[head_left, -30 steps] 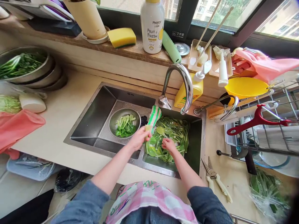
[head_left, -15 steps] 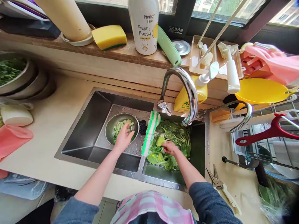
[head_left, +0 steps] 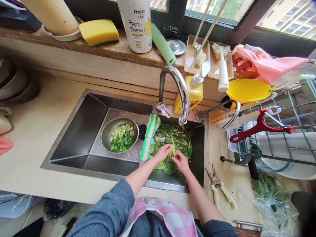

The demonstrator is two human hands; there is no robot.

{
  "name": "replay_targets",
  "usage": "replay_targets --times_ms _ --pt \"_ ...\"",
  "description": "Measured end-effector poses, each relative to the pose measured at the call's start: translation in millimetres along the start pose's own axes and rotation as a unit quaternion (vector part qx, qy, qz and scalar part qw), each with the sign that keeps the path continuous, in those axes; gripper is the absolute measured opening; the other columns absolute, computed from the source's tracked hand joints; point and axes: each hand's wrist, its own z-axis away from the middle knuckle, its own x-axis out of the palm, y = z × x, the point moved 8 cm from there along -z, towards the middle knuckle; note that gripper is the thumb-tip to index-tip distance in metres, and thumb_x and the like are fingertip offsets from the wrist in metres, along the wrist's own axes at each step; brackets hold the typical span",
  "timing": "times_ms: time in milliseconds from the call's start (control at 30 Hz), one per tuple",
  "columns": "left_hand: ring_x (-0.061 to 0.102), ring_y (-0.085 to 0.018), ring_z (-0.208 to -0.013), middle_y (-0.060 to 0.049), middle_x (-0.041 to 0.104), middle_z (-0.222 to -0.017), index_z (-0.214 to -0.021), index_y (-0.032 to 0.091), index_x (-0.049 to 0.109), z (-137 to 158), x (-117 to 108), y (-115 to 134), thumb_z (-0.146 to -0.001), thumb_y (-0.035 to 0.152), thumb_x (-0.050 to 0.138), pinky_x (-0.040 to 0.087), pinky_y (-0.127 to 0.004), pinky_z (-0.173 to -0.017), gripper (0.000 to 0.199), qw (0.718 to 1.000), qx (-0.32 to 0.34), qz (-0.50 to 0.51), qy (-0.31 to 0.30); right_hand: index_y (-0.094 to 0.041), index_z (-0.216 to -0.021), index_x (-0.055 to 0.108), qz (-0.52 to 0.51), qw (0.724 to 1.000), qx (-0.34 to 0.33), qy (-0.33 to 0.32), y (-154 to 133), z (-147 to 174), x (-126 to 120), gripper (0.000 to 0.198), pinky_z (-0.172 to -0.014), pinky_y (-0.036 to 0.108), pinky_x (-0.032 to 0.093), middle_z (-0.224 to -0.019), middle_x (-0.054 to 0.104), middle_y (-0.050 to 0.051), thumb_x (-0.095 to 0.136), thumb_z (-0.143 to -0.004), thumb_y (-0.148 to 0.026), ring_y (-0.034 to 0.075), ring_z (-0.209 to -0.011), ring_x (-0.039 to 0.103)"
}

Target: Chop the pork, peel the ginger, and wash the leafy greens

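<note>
Over the right sink basin, my left hand (head_left: 164, 152) and my right hand (head_left: 181, 162) come together on one small leafy green (head_left: 172, 150). The fingers of both hands are pinched on it, its pale stem end pointing up. Beneath them, a mass of loose leafy greens (head_left: 181, 136) lies in water in the basin. In the left basin stands a round metal strainer bowl (head_left: 105, 138) with a pile of greens (head_left: 122, 138) in it, stems toward the back. A green-and-white striped cloth (head_left: 150, 136) hangs over the divider between the basins.
A chrome faucet (head_left: 176, 80) arches over the right basin. Beside the divider sits a black scrubber (head_left: 142, 131). Kitchen shears (head_left: 219, 186) lie open on the counter at right, near a dish rack (head_left: 298, 131) and a bag of greens (head_left: 274, 194). A yellow soap bottle (head_left: 190, 95) stands behind.
My left hand has left the strainer bowl and moved right to join my right hand at the leafy green. The view has shifted to the right.
</note>
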Motion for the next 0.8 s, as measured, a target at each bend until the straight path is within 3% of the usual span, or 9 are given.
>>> replay_targets --times_ms 100,200,300,400,500,600,667,800 --pt "0.060 -0.016 -0.080 -0.003 0.066 -0.085 -0.091 0.015 0.061 5.2 3.4 14.6 -0.071 0.018 0.057 0.047 -0.029 -0.078 0.021 0.998 0.041 0.016 -0.035 -0.021 -0.096 0.060 0.018 0.996 -0.076 0.053 -21.7 7.1 -11.1 0.038 -0.072 0.030 0.046 -0.099 0.062 0.005 0.067 -0.063 -0.037 0.018 -0.085 0.056" --pt "0.059 -0.014 -0.076 -0.002 0.065 -0.081 -0.085 0.015 0.060 11.1 0.4 28.8 -0.068 0.020 0.061 0.047 -0.027 -0.075 0.017 0.997 0.058 0.035 -0.041 -0.021 -0.097 0.062 0.008 0.986 -0.140 0.087 -49.2 12.5 -11.1 0.033 -0.074 0.030 0.047 -0.099 0.063 0.006 0.063 -0.070 -0.040 0.018 -0.085 0.058" --pt "0.060 -0.014 -0.076 -0.001 0.064 -0.081 -0.081 0.016 0.057 14.4 -9.7 38.3 -0.068 0.024 0.063 0.046 -0.028 -0.077 0.017 0.996 0.053 0.062 -0.024 -0.019 -0.087 0.062 -0.030 0.984 -0.123 0.123 -58.7 17.9 -12.1 0.026 -0.076 0.029 0.047 -0.091 0.065 0.006 0.055 -0.077 -0.041 0.017 -0.082 0.059" --pt "0.060 -0.015 -0.079 -0.001 0.063 -0.078 -0.078 0.017 0.053 16.9 -30.7 45.8 -0.066 0.029 0.067 0.045 -0.030 -0.080 0.022 0.994 0.040 0.098 0.034 -0.017 -0.089 0.059 -0.036 0.984 -0.085 0.152 -50.5 26.2 -18.8 0.028 -0.077 0.028 0.047 -0.092 0.065 0.008 0.049 -0.080 -0.042 0.018 -0.084 0.059" --pt "0.061 -0.016 -0.085 -0.004 0.065 -0.087 -0.080 0.018 0.046 20.3 -48.8 52.2 -0.068 0.037 0.068 0.046 -0.032 -0.079 0.031 0.977 0.008 0.204 0.062 -0.017 -0.093 0.059 0.040 0.990 -0.035 0.132 -32.5 34.0 -23.8 0.030 -0.073 0.027 0.047 -0.090 0.065 0.008 0.043 -0.084 -0.041 0.018 -0.082 0.060" --pt "0.063 -0.018 -0.086 -0.007 0.064 -0.099 -0.085 0.018 0.045 24.1 -56.6 60.4 -0.067 0.041 0.071 0.048 -0.035 -0.076 0.039 0.949 -0.034 0.310 0.043 -0.017 -0.089 0.063 0.115 0.989 0.002 0.096 -17.3 45.3 -29.1 0.025 -0.069 0.029 0.045 -0.078 0.066 0.006 0.061 -0.073 -0.037 0.020 -0.076 0.061" --pt "0.064 -0.019 -0.084 -0.009 0.065 -0.099 -0.086 0.018 0.045 27.0 -59.4 65.4 -0.065 0.041 0.073 0.049 -0.037 -0.075 0.041 0.933 -0.057 0.353 0.032 -0.018 -0.097 0.064 0.184 0.979 0.005 0.086 -14.6 56.4 -34.9 0.033 -0.070 0.030 0.043 -0.082 0.067 0.007 0.067 -0.067 -0.032 0.021 -0.077 0.060" --pt "0.065 -0.019 -0.080 -0.007 0.066 -0.087 -0.084 0.017 0.048 31.4 -58.2 67.6 -0.065 0.038 0.075 0.050 -0.038 -0.074 0.039 0.912 -0.091 0.398 0.029 -0.020 -0.113 0.058 0.252 0.965 -0.020 0.072 -21.0 79.5 -40.5 0.038 -0.069 0.029 0.043 -0.095 0.067 0.007 0.055 -0.077 -0.035 0.018 -0.075 0.060"
